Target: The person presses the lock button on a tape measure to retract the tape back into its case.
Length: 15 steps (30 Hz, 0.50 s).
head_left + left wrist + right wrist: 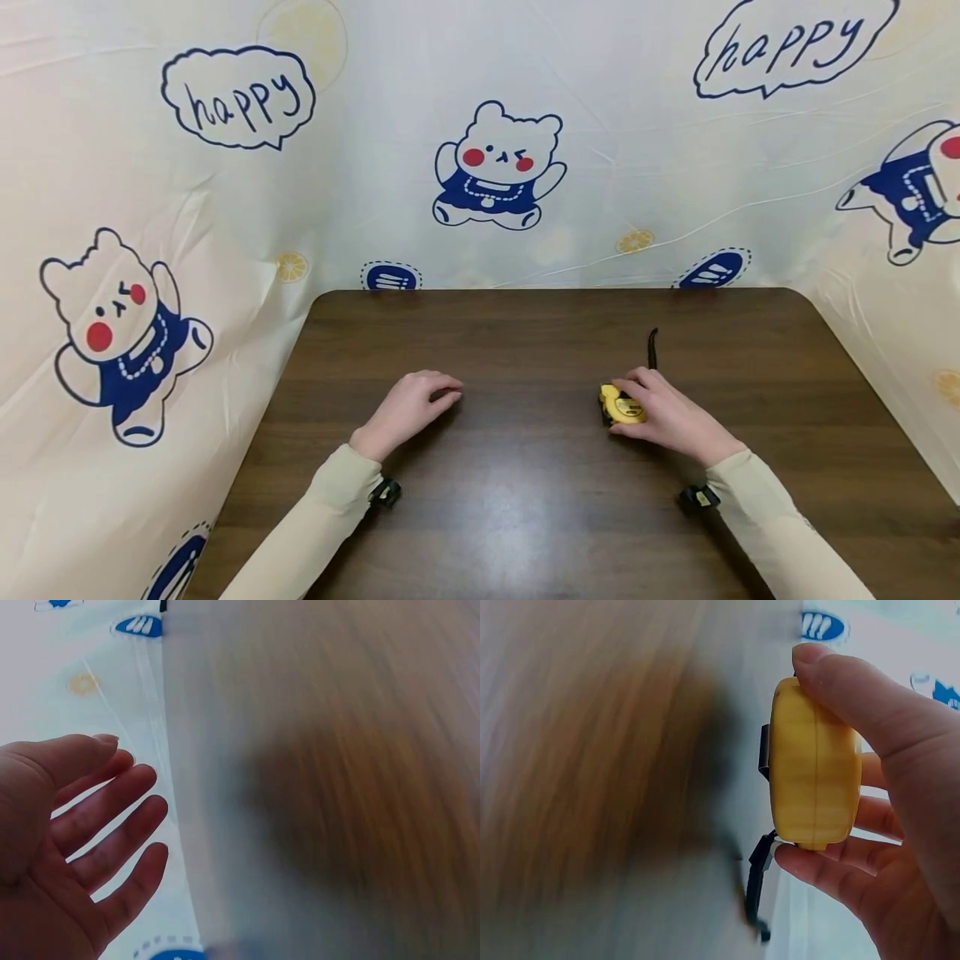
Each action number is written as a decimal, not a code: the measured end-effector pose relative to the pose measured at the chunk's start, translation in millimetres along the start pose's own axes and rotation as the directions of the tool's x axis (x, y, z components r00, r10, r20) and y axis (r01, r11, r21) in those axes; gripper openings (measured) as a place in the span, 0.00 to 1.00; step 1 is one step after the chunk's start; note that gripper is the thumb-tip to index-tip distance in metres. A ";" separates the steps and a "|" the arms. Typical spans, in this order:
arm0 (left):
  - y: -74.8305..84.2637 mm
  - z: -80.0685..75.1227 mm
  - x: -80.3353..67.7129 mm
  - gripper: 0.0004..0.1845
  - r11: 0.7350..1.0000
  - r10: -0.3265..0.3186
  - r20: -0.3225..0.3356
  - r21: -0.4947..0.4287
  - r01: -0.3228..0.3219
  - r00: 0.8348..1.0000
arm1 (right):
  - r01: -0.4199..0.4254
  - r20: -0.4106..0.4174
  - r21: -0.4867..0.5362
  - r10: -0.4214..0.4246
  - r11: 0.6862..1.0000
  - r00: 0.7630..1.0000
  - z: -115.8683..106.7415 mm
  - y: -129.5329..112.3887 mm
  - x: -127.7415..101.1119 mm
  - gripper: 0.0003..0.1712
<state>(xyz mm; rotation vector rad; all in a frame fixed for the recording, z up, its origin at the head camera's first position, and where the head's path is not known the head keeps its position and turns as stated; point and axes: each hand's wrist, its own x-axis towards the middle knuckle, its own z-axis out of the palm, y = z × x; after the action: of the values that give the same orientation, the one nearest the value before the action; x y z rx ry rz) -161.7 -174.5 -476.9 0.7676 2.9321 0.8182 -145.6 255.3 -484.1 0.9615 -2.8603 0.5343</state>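
My right hand (663,415) grips a yellow tape measure (617,403) at the right of the table's middle. In the right wrist view, the thumb lies at one end of the yellow case (814,769) and the fingers curl round its far side and other end. A black clip (764,752) sticks out from one face. From the case's lower end hangs a black wrist strap (755,891). Left of the middle, my left hand (408,410) is low over the table and holds nothing. Its fingers (112,795) are loosely bent and spread, thumb apart, in the left wrist view.
The dark brown wooden table (517,333) has rounded far corners. A pale cloth (360,150) printed with cartoon bears and the word "happy" hangs behind it and along both sides. Small black devices (386,492) are worn at both wrists.
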 end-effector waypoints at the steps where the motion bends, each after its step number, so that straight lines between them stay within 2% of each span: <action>1: -2.9 -3.1 -2.8 0.11 1.000 -0.008 -0.005 0.003 0.009 1.000 | -0.017 -0.006 0.001 0.017 1.000 1.000 -1.3 4.0 -2.8 0.39; 7: -19.3 -17.5 -17.5 0.12 0.998 -0.042 -0.040 0.037 0.043 0.998 | -0.110 -0.002 0.003 0.110 0.994 0.994 -6.5 22.3 -15.3 0.40; 15: -33.2 -24.7 -30.6 0.12 0.995 -0.079 -0.082 0.056 0.083 0.994 | -0.139 0.007 0.017 0.139 0.990 0.990 -10.1 30.3 -22.8 0.40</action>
<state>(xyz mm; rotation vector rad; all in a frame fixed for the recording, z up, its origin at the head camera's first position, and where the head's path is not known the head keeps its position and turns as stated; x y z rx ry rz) -153.2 -225.2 -475.6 0.6279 3.0476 0.7775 -145.8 294.4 -487.9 0.7709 -2.9478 0.5693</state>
